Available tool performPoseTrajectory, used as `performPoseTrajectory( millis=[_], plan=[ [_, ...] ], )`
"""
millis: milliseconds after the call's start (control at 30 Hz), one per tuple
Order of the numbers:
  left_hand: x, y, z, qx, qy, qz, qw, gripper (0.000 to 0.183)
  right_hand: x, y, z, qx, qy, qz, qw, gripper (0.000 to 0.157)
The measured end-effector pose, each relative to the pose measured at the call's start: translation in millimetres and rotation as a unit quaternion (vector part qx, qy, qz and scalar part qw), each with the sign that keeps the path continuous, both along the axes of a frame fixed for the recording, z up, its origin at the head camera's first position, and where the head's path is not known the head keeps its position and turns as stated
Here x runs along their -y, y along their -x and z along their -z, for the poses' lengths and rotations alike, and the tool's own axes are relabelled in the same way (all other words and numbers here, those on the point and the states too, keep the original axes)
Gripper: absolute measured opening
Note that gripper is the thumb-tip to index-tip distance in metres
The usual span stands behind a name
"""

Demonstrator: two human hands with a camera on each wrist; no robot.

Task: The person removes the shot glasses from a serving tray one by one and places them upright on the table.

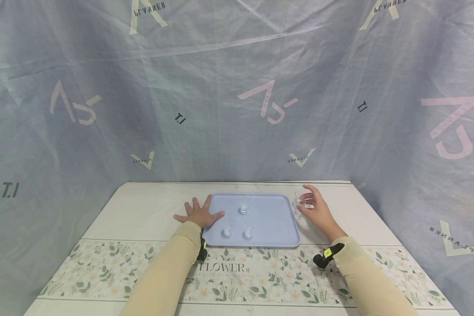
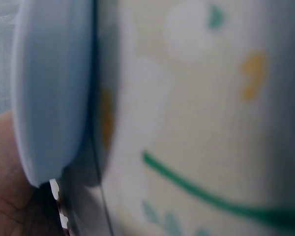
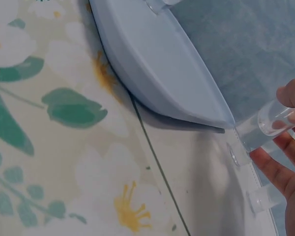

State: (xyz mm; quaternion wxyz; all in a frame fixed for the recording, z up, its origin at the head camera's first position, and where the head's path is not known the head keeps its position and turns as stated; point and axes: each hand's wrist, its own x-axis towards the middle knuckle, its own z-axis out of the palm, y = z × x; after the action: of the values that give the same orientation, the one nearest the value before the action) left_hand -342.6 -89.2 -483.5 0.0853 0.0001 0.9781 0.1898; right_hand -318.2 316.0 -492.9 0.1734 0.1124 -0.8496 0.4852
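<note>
Left hand (image 1: 199,213) lies flat w/ fingers spread, palm down on the surface (image 1: 150,210), thumb tip touching the left rim of the light-blue tray (image 1: 274,219). In the left wrist view only the tray edge (image 2: 49,98) shows, close up & blurred.

Right hand (image 1: 316,208) sits just off the tray's right edge, fingers curled round a small clear shot glass (image 1: 299,203), pinching it betw. thumb & fingertips. Right wrist view: the glass (image 3: 268,125) is held tilted off the surface, just past the tray corner (image 3: 177,83), fingertips (image 3: 278,167) under it. A second clear glass (image 3: 263,196) stands on the surface just below those fingers.

Three more shot glasses stand upright on the tray, between the two hands: one at the back (image 1: 243,206), two nearer the front (image 1: 228,227) (image 1: 248,228). Floral tablecloth (image 1: 237,281) covers the surface.
</note>
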Motion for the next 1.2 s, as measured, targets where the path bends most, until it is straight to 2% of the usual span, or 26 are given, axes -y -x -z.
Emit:
performPoseTrajectory(
  millis=[100,167,233,333,400,600,1033,1200],
  plan=[
    [0.0,-0.5,0.1,0.000,0.000,0.000,1.0000,0.092,-1.2,-0.5,2.1,-0.003,-0.002,0.004,1.000,0.075],
    [0.1,-0.5,0.2,-0.001,0.000,0.000,1.0000,0.092,2.3,-7.6,-5.7,-0.001,0.001,0.001,1.000,0.074],
    [-0.1,-1.4,-0.5,-0.001,0.001,0.000,1.0000,0.093,2.1,-8.7,-5.4,-0.001,0.008,-0.004,1.000,0.074],
    [0.0,-1.8,-0.8,-0.003,0.005,0.001,1.0000,0.093,0.4,-8.3,-4.2,0.008,0.009,-0.001,1.000,0.074],
    [0.1,-2.4,-1.2,-0.002,0.007,0.002,1.0000,0.093,-4.6,-1.3,5.7,0.009,0.007,0.005,1.000,0.075],
    [-0.4,-4.3,-2.8,-0.001,0.003,0.002,1.0000,0.092,-6.2,-1.6,10.7,0.015,0.004,0.007,1.000,0.074],
    [-1.6,-6.3,-5.3,-0.002,0.002,0.000,1.0000,0.092,-7.6,-1.5,16.6,0.013,0.001,0.009,1.000,0.072],
    [-2.1,-6.9,-5.7,-0.003,0.002,-0.001,1.0000,0.092,-4.5,-7.0,11.5,0.019,0.008,0.003,1.000,0.071]
  ],
)
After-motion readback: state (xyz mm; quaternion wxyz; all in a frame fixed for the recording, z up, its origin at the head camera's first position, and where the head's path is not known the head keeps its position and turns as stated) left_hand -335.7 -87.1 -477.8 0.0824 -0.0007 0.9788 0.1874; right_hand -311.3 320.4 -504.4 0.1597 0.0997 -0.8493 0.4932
